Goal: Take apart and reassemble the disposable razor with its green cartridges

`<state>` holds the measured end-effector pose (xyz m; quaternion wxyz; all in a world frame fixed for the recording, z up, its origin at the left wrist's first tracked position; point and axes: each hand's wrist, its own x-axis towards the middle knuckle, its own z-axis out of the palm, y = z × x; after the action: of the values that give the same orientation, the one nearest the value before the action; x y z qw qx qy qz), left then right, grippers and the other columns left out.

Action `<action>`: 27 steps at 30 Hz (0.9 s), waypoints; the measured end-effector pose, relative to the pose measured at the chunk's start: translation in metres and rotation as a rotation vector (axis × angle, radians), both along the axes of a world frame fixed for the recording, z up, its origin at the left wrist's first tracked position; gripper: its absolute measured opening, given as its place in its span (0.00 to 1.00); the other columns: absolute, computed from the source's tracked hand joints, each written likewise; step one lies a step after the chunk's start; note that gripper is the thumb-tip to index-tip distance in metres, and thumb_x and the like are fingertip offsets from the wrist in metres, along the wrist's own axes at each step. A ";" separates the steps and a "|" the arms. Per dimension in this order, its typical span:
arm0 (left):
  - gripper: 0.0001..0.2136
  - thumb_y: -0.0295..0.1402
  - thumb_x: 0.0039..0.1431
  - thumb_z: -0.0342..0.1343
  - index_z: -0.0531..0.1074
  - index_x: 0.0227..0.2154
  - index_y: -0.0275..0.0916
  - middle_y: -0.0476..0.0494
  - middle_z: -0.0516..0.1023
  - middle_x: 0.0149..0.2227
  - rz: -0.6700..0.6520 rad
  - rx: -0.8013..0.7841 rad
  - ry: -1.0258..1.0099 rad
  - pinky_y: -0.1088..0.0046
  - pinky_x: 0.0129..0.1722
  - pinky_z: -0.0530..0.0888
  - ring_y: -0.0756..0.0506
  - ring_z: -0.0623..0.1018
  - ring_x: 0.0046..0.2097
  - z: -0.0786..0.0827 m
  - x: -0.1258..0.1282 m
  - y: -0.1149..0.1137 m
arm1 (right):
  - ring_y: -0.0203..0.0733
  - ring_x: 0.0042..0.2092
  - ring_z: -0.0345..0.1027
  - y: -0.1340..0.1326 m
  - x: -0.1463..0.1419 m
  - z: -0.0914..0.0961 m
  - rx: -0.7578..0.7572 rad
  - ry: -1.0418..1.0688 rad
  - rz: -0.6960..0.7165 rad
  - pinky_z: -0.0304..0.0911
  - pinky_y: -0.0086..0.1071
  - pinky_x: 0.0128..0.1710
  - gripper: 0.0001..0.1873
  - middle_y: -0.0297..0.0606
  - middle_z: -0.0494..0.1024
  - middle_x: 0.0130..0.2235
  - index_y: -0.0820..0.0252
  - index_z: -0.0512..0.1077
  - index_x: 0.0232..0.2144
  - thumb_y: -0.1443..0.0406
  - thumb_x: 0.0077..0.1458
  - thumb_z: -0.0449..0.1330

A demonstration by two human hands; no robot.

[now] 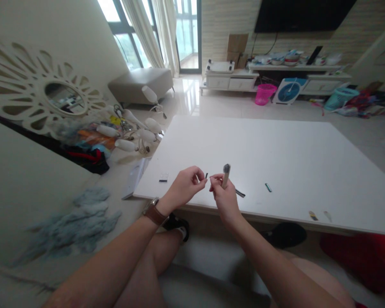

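Note:
Over the near edge of the white table, my left hand (192, 179) pinches a short thin dark piece (206, 175) between thumb and fingertips. Just to its right, my right hand (223, 194) is closed around a light-handled tool (226, 174) with a grey, rounded, brush-like end pointing up. The fingertips of both hands almost meet. A dark narrow strip (240, 193) shows beside my right hand; whether it lies on the table or is held, I cannot tell. Left of my hands lies a small clear packet (163, 177) with a dark lower band.
The white table (256, 145) bears a small green stick-like item (268, 187), a small dark-and-yellow piece (313, 215) and a pale clear piece (327, 216) near its right front edge. A lamp with white shades (126, 145) stands on the floor at left.

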<state>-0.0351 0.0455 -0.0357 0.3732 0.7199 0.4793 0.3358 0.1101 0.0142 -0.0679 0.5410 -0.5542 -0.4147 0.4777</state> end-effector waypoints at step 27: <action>0.07 0.28 0.55 0.54 0.75 0.24 0.36 0.43 0.78 0.26 -0.394 0.180 0.664 0.71 0.29 0.65 0.46 0.73 0.27 -0.014 -0.001 -0.016 | 0.34 0.26 0.59 -0.030 -0.008 0.010 0.375 -0.440 0.292 0.52 0.29 0.28 0.02 0.27 0.66 0.24 0.57 0.67 0.32 0.66 0.58 0.56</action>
<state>-0.0357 0.0292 -0.0500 0.1907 0.8972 0.3954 0.0476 0.1025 -0.0154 -0.0576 0.4568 -0.4696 -0.6776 0.3342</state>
